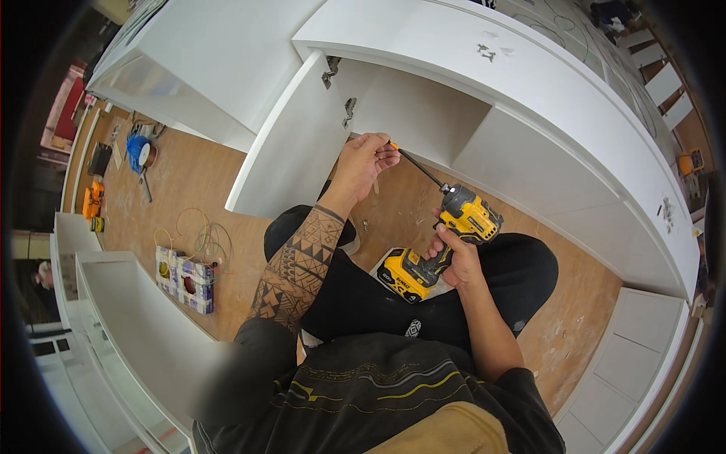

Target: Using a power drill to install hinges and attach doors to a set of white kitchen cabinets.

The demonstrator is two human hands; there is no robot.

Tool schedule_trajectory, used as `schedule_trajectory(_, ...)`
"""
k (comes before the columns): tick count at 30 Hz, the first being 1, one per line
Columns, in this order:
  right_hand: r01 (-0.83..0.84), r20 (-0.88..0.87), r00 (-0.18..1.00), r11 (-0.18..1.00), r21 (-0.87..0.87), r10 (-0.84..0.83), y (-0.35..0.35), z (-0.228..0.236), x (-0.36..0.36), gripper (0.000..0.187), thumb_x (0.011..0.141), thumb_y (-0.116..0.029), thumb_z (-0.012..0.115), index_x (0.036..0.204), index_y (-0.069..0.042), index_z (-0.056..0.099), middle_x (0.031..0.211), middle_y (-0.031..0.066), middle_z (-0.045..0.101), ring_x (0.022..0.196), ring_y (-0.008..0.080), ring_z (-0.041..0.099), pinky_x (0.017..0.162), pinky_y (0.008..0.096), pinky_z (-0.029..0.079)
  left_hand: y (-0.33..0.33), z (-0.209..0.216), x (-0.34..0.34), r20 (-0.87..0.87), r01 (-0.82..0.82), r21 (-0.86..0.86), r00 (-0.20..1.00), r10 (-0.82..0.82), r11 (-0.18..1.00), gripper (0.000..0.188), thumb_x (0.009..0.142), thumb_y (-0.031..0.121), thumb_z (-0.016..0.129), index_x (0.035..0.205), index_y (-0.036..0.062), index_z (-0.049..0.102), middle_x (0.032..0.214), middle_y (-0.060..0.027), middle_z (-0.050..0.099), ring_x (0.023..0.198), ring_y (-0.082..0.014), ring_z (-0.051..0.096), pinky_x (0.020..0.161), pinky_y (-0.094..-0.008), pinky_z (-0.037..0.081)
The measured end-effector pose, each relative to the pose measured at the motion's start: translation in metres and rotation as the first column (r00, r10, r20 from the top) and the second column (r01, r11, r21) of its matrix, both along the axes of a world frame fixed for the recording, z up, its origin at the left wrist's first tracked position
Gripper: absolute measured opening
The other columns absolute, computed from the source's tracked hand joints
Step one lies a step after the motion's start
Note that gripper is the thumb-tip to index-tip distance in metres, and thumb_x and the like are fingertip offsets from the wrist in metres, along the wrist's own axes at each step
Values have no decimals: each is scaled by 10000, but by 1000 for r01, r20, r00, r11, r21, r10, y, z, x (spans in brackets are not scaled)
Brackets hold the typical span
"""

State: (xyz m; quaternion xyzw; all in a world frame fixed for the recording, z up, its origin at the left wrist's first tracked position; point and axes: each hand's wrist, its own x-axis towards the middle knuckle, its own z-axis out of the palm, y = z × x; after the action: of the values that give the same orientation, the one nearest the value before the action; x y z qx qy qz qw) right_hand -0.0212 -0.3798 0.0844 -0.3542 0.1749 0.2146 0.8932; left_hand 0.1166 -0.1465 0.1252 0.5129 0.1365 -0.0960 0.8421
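My right hand (463, 265) is wrapped around the grip of a yellow and black cordless impact driver (473, 216), whose battery sits low over my lap. From its chuck a long dark bit (420, 167) slants up and left to an orange-banded tip. Around that tip the fingers of my left hand (363, 160) are pinched; any small screw between them is hidden. Just beyond my left hand stands an open white cabinet door (291, 144), with metal hinges (349, 112) near its inner edge. The white cabinet (416, 102) opens in front of me.
Small metal pieces (485, 53) lie on the cabinet's top, with more screws (665, 215) farther right. On the wooden floor (249, 250) at left are a wrapped box (184, 279) with loose wires, a blue item (137, 150) and an orange tool (92, 200). White cabinet units surround me.
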Motion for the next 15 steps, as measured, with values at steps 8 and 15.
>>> schedule_trajectory(8, -31, -72, 997, 996, 89, 38, -1, 3, 10, 291, 977, -165, 730, 1233, -40, 671, 713, -13, 556, 613, 128, 567, 617, 321, 500, -3, 2, -8, -60, -59, -26, 997, 58, 998, 224, 996, 200, 680, 1064, -10, 644, 894, -73, 661, 863, -186, 674, 814, -318, 589)
schedule_trajectory(15, -104, -127, 984, 984, 147, 123, 0, -25, 17, 263, 996, -253, 697, 1214, -108, 666, 658, -23, 529, 592, 140, 545, 630, 361, 508, 32, 99, 3, 408, -391, 305, 878, 251, 868, 265, 1002, 275, 658, 963, 22, 724, 687, 35, 486, 608, -47, 432, 521, -244, 347)
